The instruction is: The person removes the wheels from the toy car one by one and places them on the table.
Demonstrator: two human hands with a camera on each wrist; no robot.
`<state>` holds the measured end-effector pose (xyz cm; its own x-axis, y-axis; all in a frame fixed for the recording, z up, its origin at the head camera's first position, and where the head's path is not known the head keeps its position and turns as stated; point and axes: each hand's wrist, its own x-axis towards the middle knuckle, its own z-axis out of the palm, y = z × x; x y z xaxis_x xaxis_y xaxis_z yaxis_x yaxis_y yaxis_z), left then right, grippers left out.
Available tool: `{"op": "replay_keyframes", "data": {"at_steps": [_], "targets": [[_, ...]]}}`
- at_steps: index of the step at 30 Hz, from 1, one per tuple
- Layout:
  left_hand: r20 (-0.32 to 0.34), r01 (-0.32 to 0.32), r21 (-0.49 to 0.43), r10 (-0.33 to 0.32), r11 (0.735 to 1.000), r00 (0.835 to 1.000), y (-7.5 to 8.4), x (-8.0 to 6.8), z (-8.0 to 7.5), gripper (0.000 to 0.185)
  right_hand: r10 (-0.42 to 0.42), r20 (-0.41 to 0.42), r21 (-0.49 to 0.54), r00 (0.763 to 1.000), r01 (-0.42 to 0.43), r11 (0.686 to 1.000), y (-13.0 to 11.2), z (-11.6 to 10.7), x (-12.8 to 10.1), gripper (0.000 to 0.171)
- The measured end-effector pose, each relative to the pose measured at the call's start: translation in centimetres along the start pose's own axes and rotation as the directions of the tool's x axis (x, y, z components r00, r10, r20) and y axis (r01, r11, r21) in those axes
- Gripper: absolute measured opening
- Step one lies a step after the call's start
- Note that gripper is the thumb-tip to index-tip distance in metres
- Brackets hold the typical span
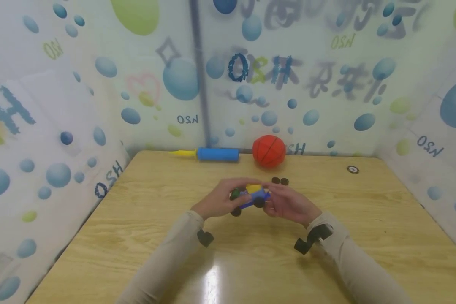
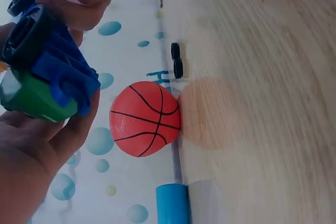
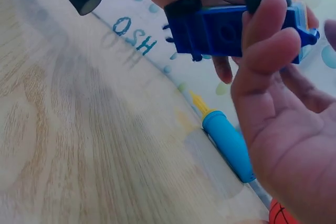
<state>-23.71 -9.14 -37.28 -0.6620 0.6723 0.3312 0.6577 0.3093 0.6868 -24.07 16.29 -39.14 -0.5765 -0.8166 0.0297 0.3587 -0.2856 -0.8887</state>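
Note:
A small toy car (image 1: 252, 195) with a blue body, yellow top, green end and black wheels is held above the middle of the wooden table (image 1: 251, 261). My left hand (image 1: 222, 197) grips its green end, seen close in the left wrist view as the car (image 2: 47, 72) resting in my left hand (image 2: 31, 145). My right hand (image 1: 285, 202) holds the other end. In the right wrist view the car's blue underside (image 3: 226, 27) faces the camera, and a fingertip (image 3: 265, 19) of my right hand (image 3: 283, 129) lies over a black wheel.
An orange toy basketball (image 1: 269, 150) and a blue hand pump (image 1: 217, 154) with a yellow tip lie along the far wall. Two loose black wheels (image 1: 280, 181) sit just beyond my hands. A small round disc (image 1: 352, 169) lies far right. Bubble-patterned walls enclose the table.

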Motion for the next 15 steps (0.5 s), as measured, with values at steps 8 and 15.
{"op": "replay_keyframes", "data": {"at_steps": [8,15], "targets": [[0.049,0.073,-0.195,-0.065,0.978,0.997,-0.5,0.2,1.0,0.046,-0.016,-0.018,0.003,1.000,0.017,1.000,-0.5,0.0,-0.1,0.041],[0.029,0.174,-0.317,-0.173,0.932,0.984,-0.2,0.0,1.1,0.045,-0.135,-0.205,-0.311,0.969,0.067,0.948,-0.8,0.5,-0.2,0.029]]}}
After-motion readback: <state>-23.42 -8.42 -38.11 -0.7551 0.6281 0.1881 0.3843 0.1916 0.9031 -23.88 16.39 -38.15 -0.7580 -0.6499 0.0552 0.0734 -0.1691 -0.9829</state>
